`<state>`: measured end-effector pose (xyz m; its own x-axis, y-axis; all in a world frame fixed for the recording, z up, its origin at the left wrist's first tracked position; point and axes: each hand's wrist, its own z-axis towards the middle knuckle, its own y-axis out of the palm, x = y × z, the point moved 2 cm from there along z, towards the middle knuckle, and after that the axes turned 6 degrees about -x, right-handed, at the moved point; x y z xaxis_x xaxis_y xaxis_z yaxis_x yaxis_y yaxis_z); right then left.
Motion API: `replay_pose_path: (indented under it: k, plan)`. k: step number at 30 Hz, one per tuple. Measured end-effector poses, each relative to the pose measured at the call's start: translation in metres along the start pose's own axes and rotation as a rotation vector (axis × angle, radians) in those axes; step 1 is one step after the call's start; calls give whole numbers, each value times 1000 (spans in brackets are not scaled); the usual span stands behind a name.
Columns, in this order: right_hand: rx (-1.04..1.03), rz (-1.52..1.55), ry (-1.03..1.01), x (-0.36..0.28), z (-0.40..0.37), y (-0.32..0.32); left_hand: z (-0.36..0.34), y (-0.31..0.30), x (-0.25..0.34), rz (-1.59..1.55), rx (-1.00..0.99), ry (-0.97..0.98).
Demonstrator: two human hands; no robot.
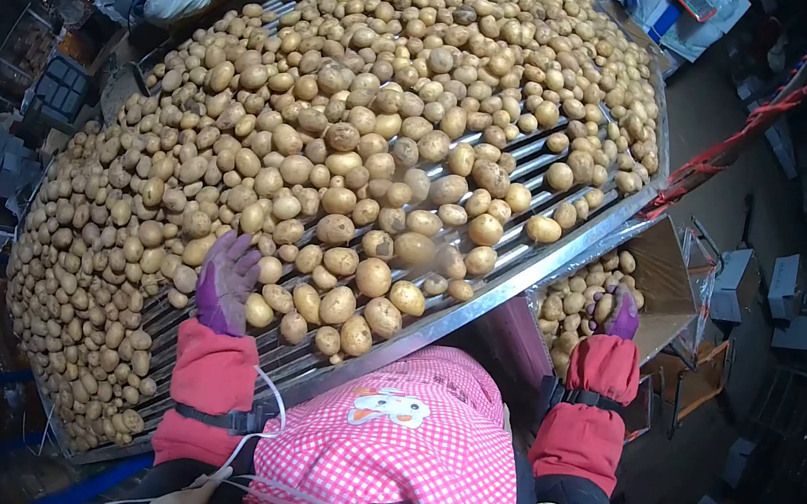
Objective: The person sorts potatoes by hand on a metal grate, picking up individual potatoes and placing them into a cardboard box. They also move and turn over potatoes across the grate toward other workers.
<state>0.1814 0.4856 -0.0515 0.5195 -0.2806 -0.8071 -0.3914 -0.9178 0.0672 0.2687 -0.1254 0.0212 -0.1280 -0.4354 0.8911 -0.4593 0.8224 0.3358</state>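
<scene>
Head view: left hand (pixel 227 286) spread, empty, beside potatoes (pixel 373 277); right hand (pixel 621 315) half-curled at the box (pixel 669 287), hold unclear. Nudged, potatoes might roll off.

So the left hand (pixel 227 286), purple-gloved, is out around 8:30, fingers stretched and slightly spread, aimed at roughly 12 to 1. Left forearm (pixel 209 379) is red-sleeved and comes up almost straight from 7, wrist pretty much in line. Right hand (pixel 623 314), gloved to match, sits just past 3, fingers looking bent over toward 9, can't really tell how tightly. Right forearm (pixel 582 440) is at about 4 and points close to 12.
</scene>
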Motion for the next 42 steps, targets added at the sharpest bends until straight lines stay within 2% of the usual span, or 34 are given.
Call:
replay_pose_path:
  k: [2, 5, 6, 8, 9, 10, 11, 13, 15, 16, 17, 19, 21, 22, 25, 26, 27, 29, 30, 31, 33, 35, 36, 37, 39, 40, 41, 42]
  plan:
    - [25, -79, -141, 11, 19, -13, 1, -27, 1, -13, -2, -8]
    - [209, -627, -741, 40, 65, -50, 5, -29, 2, 6, -27, -11]
    - [294, -767, -857, 53, 85, -61, 8, -26, 1, 14, -66, -1]
    - [305, -748, -805, 58, 100, -65, 20, -24, -4, 39, -126, 20]
    - [306, -663, -1006, 41, 68, -15, 25, -23, -5, 56, -155, 33]
    - [206, -760, -981, 11, 24, 30, 13, 10, 7, 237, -94, 61]
    - [103, -855, -955, -17, -10, 69, 14, 22, 5, 286, -169, 72]
    - [-18, -1179, -1103, -40, -22, 130, 18, 37, 4, 376, -308, 108]
    - [-71, -1703, -647, -50, -20, 181, 23, 39, -14, 280, -552, 185]
    - [89, -1820, -809, -42, -2, 191, 14, 51, -14, 313, -540, 174]
    - [24, -1629, -773, -37, 13, 186, 14, 54, -17, 296, -616, 162]
    - [-85, -1258, -672, -41, 21, 181, 3, 62, -16, 454, -511, 146]
    - [-171, -901, -550, -46, 24, 175, -3, 72, -14, 603, -544, 210]
    - [-240, -802, -625, -48, 6, 174, -6, 78, -14, 675, -560, 238]
    - [-276, -1018, -634, -49, -37, 191, 4, 122, -7, 1199, -731, 721]
    - [-267, -1310, -682, -56, -53, 207, 12, 139, -14, 1253, -799, 753]
    - [-302, -1348, -605, -47, -52, 217, 17, 155, -24, 1306, -871, 783]
    - [-289, -1684, -422, -35, -43, 244, 26, 184, -44, 1624, -903, 761]
    - [-423, -1680, -374, -41, -36, 250, 31, 198, -52, 1784, -913, 751]
    - [-557, -1669, -326, -48, -28, 254, 39, 214, -60, 1856, -926, 644]
    - [-523, -1472, -324, -39, -15, 246, 50, 234, -73, 1997, -945, 413]
    - [-485, -1319, -354, -49, -30, 238, 49, 234, -69, 1920, -934, 435]
    - [-394, -1015, -372, -27, -6, 225, 46, 231, -68, 1881, -929, 439]
    - [-413, -868, -380, -30, -11, 216, 48, 227, -65, 1845, -916, 441]
    - [-393, -448, -515, -20, 2, 198, 57, 219, -68, 1449, -942, 359]
    - [-452, -116, -345, -36, -22, 188, 54, 216, -68, 1224, -910, 302]
    - [-473, 21, -295, -57, -53, 174, 53, 217, -69, 997, -867, 256]
    - [-418, 114, -354, -53, -49, 149, 55, 225, -78, 820, -875, 163]
